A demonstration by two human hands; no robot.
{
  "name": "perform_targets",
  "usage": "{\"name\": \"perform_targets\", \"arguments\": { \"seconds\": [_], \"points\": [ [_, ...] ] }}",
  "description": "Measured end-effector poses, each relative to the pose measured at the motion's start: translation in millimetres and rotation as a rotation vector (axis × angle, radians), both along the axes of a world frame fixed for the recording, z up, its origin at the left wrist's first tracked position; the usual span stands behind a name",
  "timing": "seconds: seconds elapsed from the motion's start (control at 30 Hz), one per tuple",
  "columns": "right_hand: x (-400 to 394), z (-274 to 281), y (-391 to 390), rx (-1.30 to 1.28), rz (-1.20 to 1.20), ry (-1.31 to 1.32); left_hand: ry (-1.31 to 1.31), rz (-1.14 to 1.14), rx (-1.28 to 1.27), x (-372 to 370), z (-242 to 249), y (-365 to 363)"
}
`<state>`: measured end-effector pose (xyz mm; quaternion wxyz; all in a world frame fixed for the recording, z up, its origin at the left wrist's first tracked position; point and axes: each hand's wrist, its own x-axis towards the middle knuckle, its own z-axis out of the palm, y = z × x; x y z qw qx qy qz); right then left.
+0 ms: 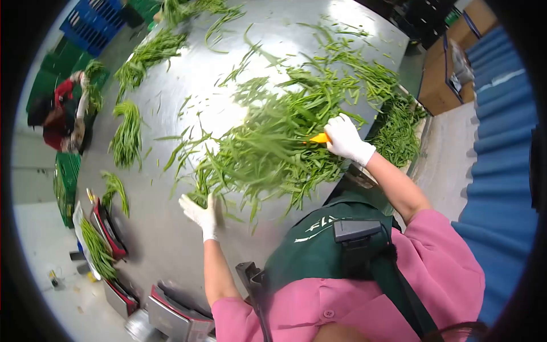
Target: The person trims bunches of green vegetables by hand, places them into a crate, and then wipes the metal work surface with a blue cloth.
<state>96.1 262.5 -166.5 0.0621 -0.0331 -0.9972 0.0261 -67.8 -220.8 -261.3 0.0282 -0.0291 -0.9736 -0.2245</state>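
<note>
A large loose heap of water spinach [268, 148], long green stems and narrow leaves, lies on the metal table in front of me; part of it is blurred by motion. At the heap's near left edge is my left hand [199, 215] in a white glove, fingers spread, touching or almost touching some leaves. My right hand [345, 138], gloved in white too, is closed around an orange-handled tool [320, 138] at the heap's right side. The tool's far end is lost among the leaves.
Sorted bunches [126, 135] lie along the table's [176, 239] left side. Scales [108, 228] stand at the lower left, one carrying greens [98, 251]. A crate of leaves [399, 131] sits right of the table. Across the table a person [64, 114] holds greens. Blue crates [91, 25] stand behind.
</note>
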Motion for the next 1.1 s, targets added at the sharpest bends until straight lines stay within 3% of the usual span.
{"name": "perform_targets", "arguments": {
  "seconds": [0.07,0.13,0.17,0.23,0.27,0.4,0.53,0.57,0.6,0.67,0.73,0.8,0.83,0.87,0.93,1.0,1.1],
  "points": [
    [11.8,31.6,13.4,0.012,-0.076,-0.077,-0.082,0.159,-0.058,-13.3,-6.5,7.1],
    [40.2,55.1,28.5,0.033,-0.15,-0.071,-0.024,0.008,-0.071,-10.9,-1.5,15.3],
    [54.0,70.5,35.5,0.02,-0.194,-0.064,-0.02,-0.079,0.063,-0.9,12.8,29.7],
    [81.6,81.7,58.7,-0.029,-0.298,-0.144,0.008,-0.236,0.096,1.2,-9.1,43.0],
    [97.4,84.4,67.0,-0.072,-0.346,-0.162,-0.127,-0.189,0.142,14.3,13.0,70.3],
    [156.8,83.6,78.3,-0.318,-0.591,-0.071,-0.199,-0.241,0.347,25.6,31.1,165.8],
    [213.2,89.3,86.7,-0.355,-0.749,-0.049,-0.232,-0.331,0.212,16.4,-8.5,243.9],
    [227.5,90.0,92.4,-0.347,-0.796,-0.036,-0.225,-0.361,0.614,25.0,13.0,269.9],
    [244.8,89.1,94.8,-0.342,-0.849,-0.037,-0.264,-0.428,0.73,32.1,33.0,287.9],
    [275.2,90.3,98.6,-0.384,-0.918,0.025,-0.365,-0.489,0.758,20.9,9.9,314.6],
    [302.3,93.4,99.4,-0.403,-1.008,-0.008,-0.107,-0.361,0.244,25.7,1.6,349.0],
    [334.2,78.7,104.9,-0.404,-1.048,0.017,-0.104,-0.45,0.208,24.1,4.4,381.5],
    [347.9,78.6,103.8,-0.403,-1.071,0.021,-0.196,-0.606,0.542,33.7,20.6,394.8],
    [361.4,75.1,106.2,-0.402,-1.091,0.028,-0.181,-0.647,0.402,25.8,2.8,411.0],
    [387.0,64.2,110.0,-0.43,-1.114,0.051,-0.289,-0.805,0.285,43.8,37.6,450.9],
    [403.2,65.9,109.7,-0.527,-1.193,0.05,-0.435,-0.919,0.39,61.3,62.9,488.4],
    [423.8,54.7,114.9,-0.568,-1.23,0.08,-0.483,-1.056,0.149,77.5,81.6,549.3]
  ]
}}
